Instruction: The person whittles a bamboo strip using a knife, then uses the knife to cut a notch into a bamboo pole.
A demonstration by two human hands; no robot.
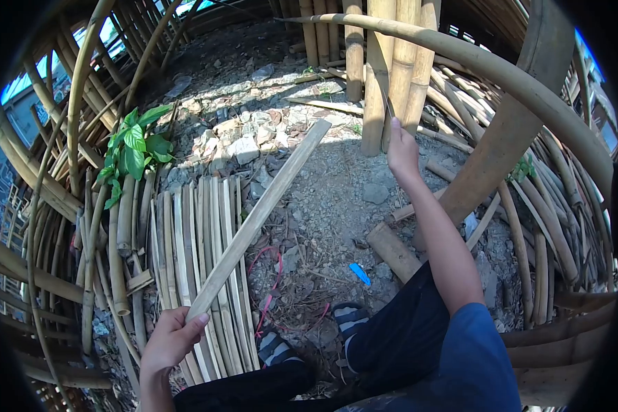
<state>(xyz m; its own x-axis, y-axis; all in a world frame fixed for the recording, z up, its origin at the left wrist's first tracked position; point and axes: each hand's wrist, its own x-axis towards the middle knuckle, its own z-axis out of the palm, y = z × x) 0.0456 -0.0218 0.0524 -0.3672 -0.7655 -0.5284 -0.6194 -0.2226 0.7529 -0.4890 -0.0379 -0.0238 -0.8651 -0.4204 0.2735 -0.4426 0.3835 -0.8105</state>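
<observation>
My left hand (174, 339) is closed round the lower end of a flat bamboo slat (261, 213), thumb along its top face. The slat slants up and to the right, its far end raised over the gravel. Below it lies a row of split bamboo strips (206, 275), side by side. My right hand (403, 152) is raised with its fingers closed, in front of upright bamboo poles (406, 62). A thin, blade-like tool (389, 104) points up from that fist, seen nearly edge-on; its handle is hidden in the fingers.
A thick curved bamboo pole (474, 51) arches across the upper right. Bamboo stacks line both sides. A short bamboo piece (393, 253), a blue scrap (360, 274) and pink string (279, 264) lie on the ground near my sandalled feet (279, 349). A leafy plant (134, 147) grows at left.
</observation>
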